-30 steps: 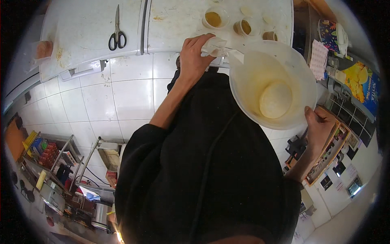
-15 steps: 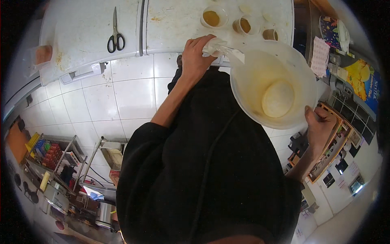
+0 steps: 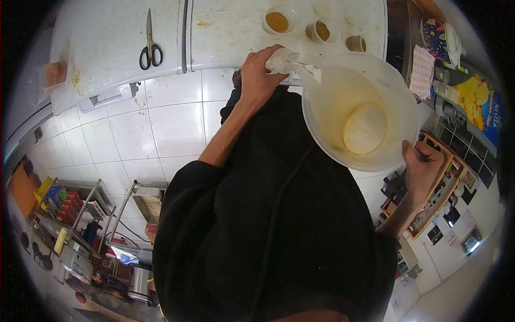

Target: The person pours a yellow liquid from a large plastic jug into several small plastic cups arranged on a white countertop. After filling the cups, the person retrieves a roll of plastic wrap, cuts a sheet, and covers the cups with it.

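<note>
My right hand (image 3: 424, 163) grips the rim of a large translucent plastic tub (image 3: 324, 126) at its lower right, thumb over the edge. The tub is tilted, and a pale, smooth round mass (image 3: 365, 129) lies inside it; I cannot tell what it is. My left hand (image 3: 260, 75) is closed around a crumpled, whitish clear plastic bag (image 3: 281, 60) at the tub's upper left rim. A folded white end (image 3: 311, 73) of the bag reaches over the rim. Beyond the tub, three clear plastic cups stand on the white worktop, among them a cup of brown powder (image 3: 277, 22).
Black-handled scissors (image 3: 150, 51) lie on the left part of the white worktop (image 3: 107, 32). A clear bag with something orange-brown (image 3: 55, 74) sits at its left edge. Shelves with kitchen goods (image 3: 64, 204) stand at lower left. A pink sheet (image 3: 422, 72) hangs at right.
The view has shifted very slightly. Both hands keep their holds, and the bag and tub stay nearly where they were.
</note>
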A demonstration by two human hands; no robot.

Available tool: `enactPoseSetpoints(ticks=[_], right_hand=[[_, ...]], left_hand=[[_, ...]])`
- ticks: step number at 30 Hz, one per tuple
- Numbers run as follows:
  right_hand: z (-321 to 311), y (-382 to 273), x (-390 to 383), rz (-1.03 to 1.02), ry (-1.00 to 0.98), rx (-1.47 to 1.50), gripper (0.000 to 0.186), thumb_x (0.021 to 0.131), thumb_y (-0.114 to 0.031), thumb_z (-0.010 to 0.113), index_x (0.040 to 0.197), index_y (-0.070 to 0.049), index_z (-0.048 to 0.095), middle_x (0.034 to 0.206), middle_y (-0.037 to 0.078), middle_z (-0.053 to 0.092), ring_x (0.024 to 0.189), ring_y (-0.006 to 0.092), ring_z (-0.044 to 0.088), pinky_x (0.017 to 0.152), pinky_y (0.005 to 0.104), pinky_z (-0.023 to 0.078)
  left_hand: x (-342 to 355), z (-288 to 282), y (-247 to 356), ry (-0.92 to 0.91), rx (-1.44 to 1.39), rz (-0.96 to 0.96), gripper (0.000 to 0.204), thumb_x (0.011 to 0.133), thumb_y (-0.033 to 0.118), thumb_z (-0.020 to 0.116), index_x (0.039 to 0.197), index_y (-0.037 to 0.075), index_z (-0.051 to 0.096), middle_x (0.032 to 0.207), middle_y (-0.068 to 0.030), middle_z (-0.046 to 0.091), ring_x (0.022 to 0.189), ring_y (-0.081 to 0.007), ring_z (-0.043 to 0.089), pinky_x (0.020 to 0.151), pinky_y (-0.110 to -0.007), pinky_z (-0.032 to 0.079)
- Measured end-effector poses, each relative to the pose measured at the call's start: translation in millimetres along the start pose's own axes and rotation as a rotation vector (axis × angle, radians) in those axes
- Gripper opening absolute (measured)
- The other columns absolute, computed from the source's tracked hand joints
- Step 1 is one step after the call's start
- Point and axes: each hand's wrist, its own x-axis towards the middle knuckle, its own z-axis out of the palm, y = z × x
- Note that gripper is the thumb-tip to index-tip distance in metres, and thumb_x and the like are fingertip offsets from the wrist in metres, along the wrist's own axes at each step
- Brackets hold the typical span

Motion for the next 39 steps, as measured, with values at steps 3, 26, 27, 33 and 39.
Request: enactPoseSetpoints(ticks=[3,26,27,33,39], right_hand=[[-2,6,1,0.033,-0.022,0.053,0.039,0.067,-0.014,0.080,0.090,0.007,0.056,0.087,0.010,0.059,0.077,0.0134,0.054,0.072,0.0273,0.046],[24,24,-1,-0.161,0.171,0.605,0.041,0.079,-0.010,0.061,0.052,-0.008,0.031,0.052,-0.006,0.030,0.050,0.0045,0.023,0.047,0.0247,0.015],[25,25,-1,-0.135,0.174,0.588,0.040,0.079,-0.009,0.061,0.052,-0.007,0.032,0.051,-0.006,0.031,0.050,0.0045,0.024,0.047,0.0246,0.015],[28,53,-1,-0.076,0.216,0.560,0.027,0.077,-0.006,0.065,0.054,-0.002,0.051,0.052,-0.006,0.039,0.048,0.0034,0.030,0.046,0.0219,0.022],[32,75,-7,0.049,0.229,0.585,0.029,0.078,-0.012,0.067,0.056,0.002,0.054,0.053,-0.004,0.044,0.051,0.0051,0.035,0.050,0.0223,0.025]], left_hand=[[0,0,5,0.009,-0.043,-0.009,0.053,0.064,0.003,0.077,0.114,0.011,0.060,0.107,-0.0092,0.065,0.091,-0.0217,0.063,0.068,-0.030,0.056],[75,-47,68,0.135,-0.132,0.071,0.047,0.068,0.010,0.079,0.110,0.002,0.059,0.097,-0.0145,0.067,0.088,-0.0194,0.066,0.065,-0.030,0.056],[84,-52,71,0.137,-0.116,0.072,0.047,0.068,0.011,0.079,0.110,0.001,0.059,0.096,-0.0142,0.067,0.088,-0.0192,0.066,0.065,-0.030,0.056],[138,-50,45,0.127,0.141,0.218,0.053,0.064,0.015,0.081,0.111,0.004,0.060,0.094,-0.0178,0.067,0.089,-0.0269,0.065,0.075,-0.035,0.053],[176,-34,13,0.055,0.316,0.250,0.056,0.061,0.018,0.080,0.113,0.008,0.061,0.094,-0.0170,0.066,0.087,-0.0339,0.061,0.079,-0.040,0.049]])
